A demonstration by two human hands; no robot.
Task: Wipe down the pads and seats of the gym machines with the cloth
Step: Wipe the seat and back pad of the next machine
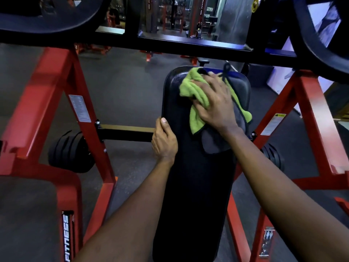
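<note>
Pressing palm-down on the lime-green microfibre cloth with its grey underside and black edging, the right hand has its fingers spread over the bunched fabric and pins it against the far end of the long black vinyl-covered bench pad. The left hand grips the pad's left edge, thumb lying on top and fingers curled underneath, which looks like a brace. The cloth is likely light, soft and floppy, so a flat palm should drag it better than a pinch; 1 loose corner hangs over the pad's right edge and could snag. The pad looks smooth and firm, so it should let the cloth slide easily. Room is tightest ahead, where the black steel crossbar passes just above the pad's far end. The red steel frame flanks both sides well apart, leaving the near length of the pad open for strokes.
</note>
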